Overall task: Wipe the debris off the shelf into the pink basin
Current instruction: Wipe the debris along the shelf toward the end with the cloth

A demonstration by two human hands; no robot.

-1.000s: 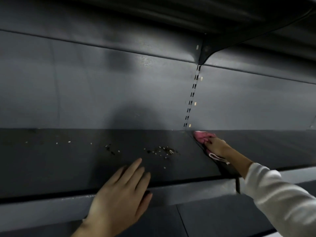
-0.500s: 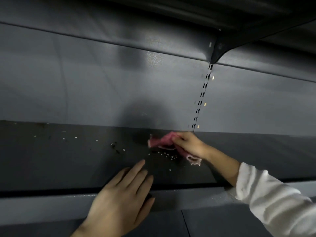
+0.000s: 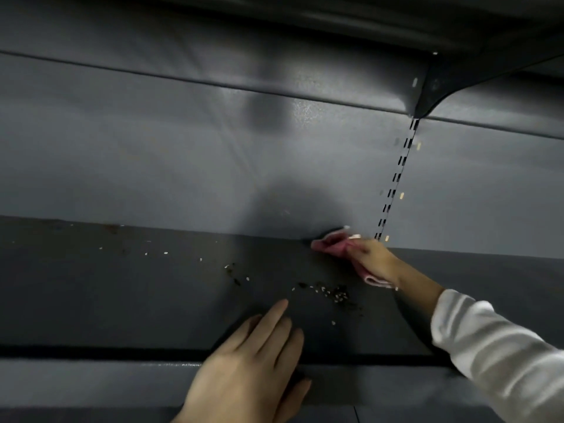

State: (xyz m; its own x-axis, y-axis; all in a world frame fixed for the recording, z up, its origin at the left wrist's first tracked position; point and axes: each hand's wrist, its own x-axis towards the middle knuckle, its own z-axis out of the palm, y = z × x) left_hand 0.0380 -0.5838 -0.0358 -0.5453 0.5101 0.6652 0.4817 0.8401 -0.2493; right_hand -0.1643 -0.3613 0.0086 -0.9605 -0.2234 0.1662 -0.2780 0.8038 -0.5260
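The dark grey shelf (image 3: 122, 300) runs across the view. A patch of crumbs and dark debris (image 3: 332, 296) lies near its middle, with smaller specks (image 3: 164, 253) scattered to the left. My right hand (image 3: 374, 259) grips a pink cloth (image 3: 331, 245) pressed at the back of the shelf against the rear wall, just behind the debris patch. My left hand (image 3: 256, 358) rests flat, fingers together, on the shelf's front edge, in front of the debris. The pink basin is out of view.
A grey back panel (image 3: 213, 163) rises behind the shelf, with a slotted upright (image 3: 396, 178) at the right. An upper shelf and its bracket (image 3: 433, 90) overhang at the top right. The shelf's front lip (image 3: 91, 380) runs along the bottom.
My right hand swept the cloth leftward from the slotted upright over the debris, then drew back toward the rear wall. The debris patch is uncovered again. My left hand stayed on the front edge.
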